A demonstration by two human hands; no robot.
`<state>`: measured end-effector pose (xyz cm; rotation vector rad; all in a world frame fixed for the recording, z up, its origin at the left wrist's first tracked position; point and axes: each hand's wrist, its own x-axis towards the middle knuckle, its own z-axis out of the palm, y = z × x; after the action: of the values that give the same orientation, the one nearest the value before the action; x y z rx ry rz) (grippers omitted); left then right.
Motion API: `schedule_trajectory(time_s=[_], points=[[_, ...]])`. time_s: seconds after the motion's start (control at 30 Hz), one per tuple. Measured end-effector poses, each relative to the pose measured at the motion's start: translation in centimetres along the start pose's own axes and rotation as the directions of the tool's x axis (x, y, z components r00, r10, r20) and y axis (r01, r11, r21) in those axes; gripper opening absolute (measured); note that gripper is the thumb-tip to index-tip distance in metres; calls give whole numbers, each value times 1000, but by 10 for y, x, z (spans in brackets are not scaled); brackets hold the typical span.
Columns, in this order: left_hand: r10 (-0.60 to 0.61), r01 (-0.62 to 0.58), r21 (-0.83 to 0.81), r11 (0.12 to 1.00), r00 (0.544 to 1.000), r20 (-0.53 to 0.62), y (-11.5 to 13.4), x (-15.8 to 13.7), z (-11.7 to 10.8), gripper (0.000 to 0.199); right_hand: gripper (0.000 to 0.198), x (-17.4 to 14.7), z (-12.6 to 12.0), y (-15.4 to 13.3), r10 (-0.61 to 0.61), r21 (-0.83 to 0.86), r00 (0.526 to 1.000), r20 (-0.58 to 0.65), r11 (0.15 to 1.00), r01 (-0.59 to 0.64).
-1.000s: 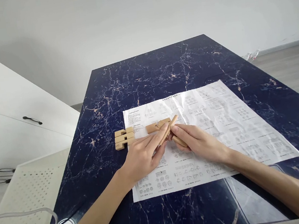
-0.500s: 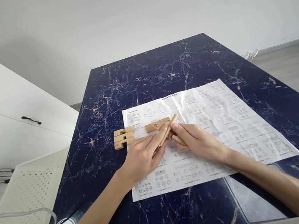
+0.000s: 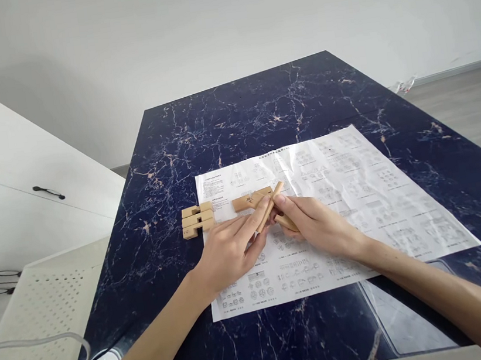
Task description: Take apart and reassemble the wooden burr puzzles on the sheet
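On the left, three notched blocks are set side by side at the edge of one printed sheet, apparently unjoined to the wood in hand, while just beyond the fingers at least one loose block is seen. Over the sheet, one stick is gripped between the closed left hand and right hand, and a second piece is clasped lower by the latter. The work is judged unfinished; whether the held pieces are joined cannot be told.
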<state>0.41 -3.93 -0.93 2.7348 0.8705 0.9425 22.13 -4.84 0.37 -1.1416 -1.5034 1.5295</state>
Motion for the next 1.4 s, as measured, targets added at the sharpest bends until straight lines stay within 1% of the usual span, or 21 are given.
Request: schedule_trajectory(time_s=[0.13, 0.23, 0.27, 0.33, 0.43, 0.5, 0.53, 0.6, 0.67, 0.73, 0.83, 0.93, 1.03, 1.17, 1.4], points=[[0, 0, 12, 1000, 1000, 3, 3, 3, -3, 57, 62, 1, -2, -3, 10, 25, 1000, 28, 1000, -11], [-42, 41, -54, 998, 999, -23, 5, 4, -5, 62, 61, 0, -4, -7, 32, 154, 993, 113, 987, -50], [-64, 59, -88, 994, 996, -54, 5, 4, -5, 63, 60, 0, -5, -8, 43, 211, 989, 141, 975, -72], [-114, 91, -149, 985, 981, -154, 4, 3, -5, 58, 58, 0, -7, -9, 67, 308, 979, 191, 943, -124], [-202, 131, -240, 962, 931, -302, 2, 2, -4, 46, 53, 0, -10, -7, 94, 399, 960, 262, 895, -196], [-275, 163, -331, 930, 904, -328, 1, 2, -4, 44, 51, 0, -11, -5, 87, 441, 945, 316, 869, -227], [-307, 182, -371, 910, 899, -311, 1, 3, -4, 45, 50, 0, -11, -4, 78, 459, 936, 343, 855, -240], [-335, 218, -423, 879, 915, -224, 2, 5, -6, 49, 49, 0, -11, -3, 61, 482, 913, 404, 834, -269], [-305, 232, -450, 862, 948, -96, 4, 6, -9, 54, 48, 1, -10, -1, 45, 494, 886, 461, 816, -298], [-249, 226, -492, 841, 968, 20, 5, 6, -10, 58, 50, 1, -9, 0, 21, 504, 858, 514, 802, -322], [-207, 237, -572, 785, 971, 117, 4, 3, -9, 63, 54, 1, -6, 2, -26, 524, 814, 580, 777, -349], [-203, 256, -612, 749, 967, 156, 3, 1, -7, 65, 53, 1, -3, 2, -52, 537, 785, 617, 757, -372], [-198, 263, -632, 729, 965, 173, 3, 2, -7, 62, 53, 1, -1, 1, -51, 531, 776, 628, 757, -381], [-213, 281, -649, 707, 960, 183, 5, 5, -8, 63, 55, 0, 1, 2, -52, 543, 789, 612, 753, -372], [-239, 286, -639, 714, 957, 162, 5, 6, -9, 59, 56, -2, 3, 0, -42, 553, 818, 574, 757, -349]])
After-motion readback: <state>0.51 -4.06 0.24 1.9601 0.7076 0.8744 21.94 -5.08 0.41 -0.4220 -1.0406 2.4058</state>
